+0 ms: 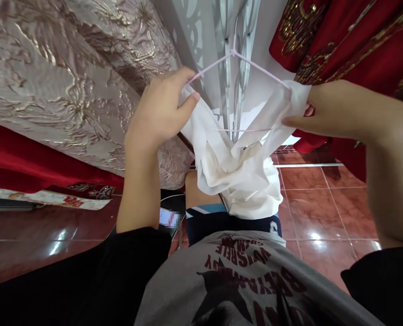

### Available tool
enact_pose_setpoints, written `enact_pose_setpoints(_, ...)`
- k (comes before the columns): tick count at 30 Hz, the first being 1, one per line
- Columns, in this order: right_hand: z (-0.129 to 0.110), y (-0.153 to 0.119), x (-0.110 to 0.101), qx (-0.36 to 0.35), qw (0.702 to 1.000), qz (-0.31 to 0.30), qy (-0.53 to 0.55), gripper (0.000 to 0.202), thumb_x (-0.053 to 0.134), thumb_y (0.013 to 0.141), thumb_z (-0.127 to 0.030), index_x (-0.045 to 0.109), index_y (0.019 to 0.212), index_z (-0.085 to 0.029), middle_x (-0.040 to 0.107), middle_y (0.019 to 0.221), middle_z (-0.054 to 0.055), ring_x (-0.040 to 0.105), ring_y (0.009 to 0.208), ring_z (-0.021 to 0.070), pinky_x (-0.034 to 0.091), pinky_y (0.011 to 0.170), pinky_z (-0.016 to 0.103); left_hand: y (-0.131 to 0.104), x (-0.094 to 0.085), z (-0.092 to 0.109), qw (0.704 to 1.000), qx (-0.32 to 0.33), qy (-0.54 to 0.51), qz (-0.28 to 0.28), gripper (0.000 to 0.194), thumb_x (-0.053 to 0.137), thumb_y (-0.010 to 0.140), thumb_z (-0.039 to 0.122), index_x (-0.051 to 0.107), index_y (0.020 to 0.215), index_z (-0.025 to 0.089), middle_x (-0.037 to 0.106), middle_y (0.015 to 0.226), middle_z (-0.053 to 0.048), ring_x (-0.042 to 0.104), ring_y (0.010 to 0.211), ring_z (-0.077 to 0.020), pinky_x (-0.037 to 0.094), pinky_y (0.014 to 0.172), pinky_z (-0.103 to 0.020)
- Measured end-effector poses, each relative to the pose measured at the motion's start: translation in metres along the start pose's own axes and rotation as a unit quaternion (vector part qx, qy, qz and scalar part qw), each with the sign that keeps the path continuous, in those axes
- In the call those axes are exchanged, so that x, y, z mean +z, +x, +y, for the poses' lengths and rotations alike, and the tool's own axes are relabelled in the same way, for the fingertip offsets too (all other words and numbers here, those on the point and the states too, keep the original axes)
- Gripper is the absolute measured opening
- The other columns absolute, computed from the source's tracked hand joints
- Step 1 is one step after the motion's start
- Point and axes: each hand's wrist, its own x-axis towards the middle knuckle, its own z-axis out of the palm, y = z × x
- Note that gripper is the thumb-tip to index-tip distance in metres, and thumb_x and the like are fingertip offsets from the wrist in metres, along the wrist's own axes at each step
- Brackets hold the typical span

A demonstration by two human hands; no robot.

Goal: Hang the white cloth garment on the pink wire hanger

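A pale pink hanger (233, 53) spans the upper middle of the view, its two arms sloping down to both sides. White sheer cloth (218, 167) hangs from it and bunches over my lap. My left hand (167, 106) pinches the cloth and the hanger's left end between thumb and fingers. At the hanger's right end, my right hand (333, 108) grips the cloth, its fingers partly hidden behind the fabric.
Shiny patterned pink fabric (75, 90) hangs at left, and red gold-trimmed fabric (357, 50) at upper right. Metal rails (240, 68) stand behind the hanger. A phone (167, 217) lies by my leg above the red tiled floor (310, 208).
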Motion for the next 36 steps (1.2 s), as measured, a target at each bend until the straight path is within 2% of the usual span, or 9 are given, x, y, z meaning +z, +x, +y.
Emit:
enact_pose_setpoints(2, -0.041, -0.017, 0.015, -0.048, 0.981, -0.117, -0.149, 0.062, 0.091, 0.064, -0.051, 0.041, 0.052, -0.017, 0.061, 0.068, 0.007, 0.066, 0.088, 0.0226, 0.048, 0.089, 0.049, -0.005, 0.007, -0.006, 0.999, 0.028, -0.004, 0.029, 0.040, 0.083, 0.076, 0.006, 0.071, 0.112, 0.020, 0.069, 0.109, -0.007, 0.058, 0.114, -0.0325, 0.031, 0.120, -0.053)
enact_pose_setpoints(8, -0.097, -0.039, 0.006, -0.088, 0.984, -0.011, -0.153, 0.057, 0.070, 0.080, -0.071, 0.062, 0.084, -0.015, 0.069, 0.103, 0.015, 0.058, 0.122, 0.0374, 0.041, 0.105, 0.063, -0.023, 0.023, -0.038, 0.982, 0.109, -0.016, 0.156, 0.024, 0.074, 0.086, 0.011, 0.074, 0.108, 0.021, 0.074, 0.106, -0.003, 0.063, 0.100, -0.0243, 0.048, 0.098, -0.037)
enact_pose_setpoints(12, -0.108, -0.053, 0.004, -0.171, 0.981, 0.039, -0.083, 0.048, 0.046, 0.100, -0.059, 0.069, 0.115, -0.020, 0.071, 0.117, 0.010, 0.064, 0.119, 0.0263, 0.046, 0.106, 0.051, -0.036, 0.032, -0.059, 0.974, 0.078, -0.053, 0.204, 0.015, 0.070, 0.090, 0.017, 0.076, 0.102, 0.023, 0.076, 0.094, 0.000, 0.066, 0.086, -0.0192, 0.051, 0.083, -0.034)
enact_pose_setpoints(15, -0.095, -0.053, 0.044, -0.292, 0.955, -0.018, 0.055, 0.043, 0.040, 0.104, -0.053, 0.069, 0.111, -0.023, 0.073, 0.110, 0.005, 0.067, 0.107, 0.0187, 0.051, 0.101, 0.043, -0.048, 0.044, -0.062, 0.968, 0.034, -0.090, 0.231, 0.016, 0.070, 0.090, 0.027, 0.075, 0.105, 0.026, 0.077, 0.100, -0.001, 0.069, 0.093, -0.0211, 0.054, 0.088, -0.036)
enact_pose_setpoints(19, -0.056, -0.042, 0.121, -0.308, 0.946, -0.092, 0.050, 0.053, 0.049, 0.096, -0.065, 0.065, 0.129, -0.027, 0.068, 0.129, 0.009, 0.062, 0.116, 0.0265, 0.043, 0.106, 0.050, -0.066, 0.074, -0.060, 0.950, 0.034, -0.087, 0.299, 0.033, 0.067, 0.091, 0.035, 0.067, 0.123, 0.025, 0.071, 0.125, -0.007, 0.064, 0.123, -0.0270, 0.048, 0.110, -0.045)
enact_pose_setpoints(25, -0.047, -0.072, 0.168, -0.222, 0.973, 0.056, 0.038, 0.038, 0.039, 0.105, -0.044, 0.072, 0.108, -0.025, 0.073, 0.096, 0.003, 0.057, 0.089, 0.0176, 0.037, 0.098, 0.040, -0.109, 0.142, -0.041, 0.888, -0.013, -0.084, 0.453, 0.037, 0.056, 0.097, 0.034, 0.056, 0.133, 0.028, 0.055, 0.142, -0.011, 0.048, 0.144, -0.0310, 0.036, 0.122, -0.055)
enact_pose_setpoints(30, -0.068, -0.101, 0.176, -0.188, 0.971, 0.132, 0.061, 0.032, 0.045, 0.105, -0.039, 0.070, 0.093, -0.023, 0.070, 0.084, 0.000, 0.054, 0.081, 0.0149, 0.035, 0.095, 0.037, -0.130, 0.169, -0.021, 0.896, -0.088, -0.161, 0.405, 0.052, 0.058, 0.097, 0.037, 0.043, 0.145, 0.026, 0.053, 0.150, -0.015, 0.053, 0.139, -0.0326, 0.045, 0.113, -0.053)
enact_pose_setpoints(33, -0.075, -0.105, 0.181, -0.176, 0.971, 0.142, 0.075, 0.033, 0.045, 0.105, -0.038, 0.069, 0.090, -0.022, 0.068, 0.079, 0.000, 0.054, 0.079, 0.0141, 0.034, 0.093, 0.037, -0.126, 0.153, -0.016, 0.903, -0.074, -0.221, 0.361, 0.045, 0.065, 0.095, 0.039, 0.053, 0.134, 0.019, 0.064, 0.135, -0.014, 0.064, 0.126, -0.0288, 0.052, 0.107, -0.044)
enact_pose_setpoints(36, -0.075, -0.104, 0.181, -0.182, 0.969, 0.147, 0.077, 0.032, 0.047, 0.104, -0.038, 0.070, 0.089, -0.022, 0.068, 0.077, -0.001, 0.054, 0.077, 0.0137, 0.034, 0.092, 0.036, -0.123, 0.124, -0.010, 0.921, -0.081, -0.286, 0.250, 0.033, 0.071, 0.094, 0.040, 0.065, 0.116, 0.016, 0.073, 0.118, -0.010, 0.069, 0.116, -0.0258, 0.054, 0.103, -0.038)
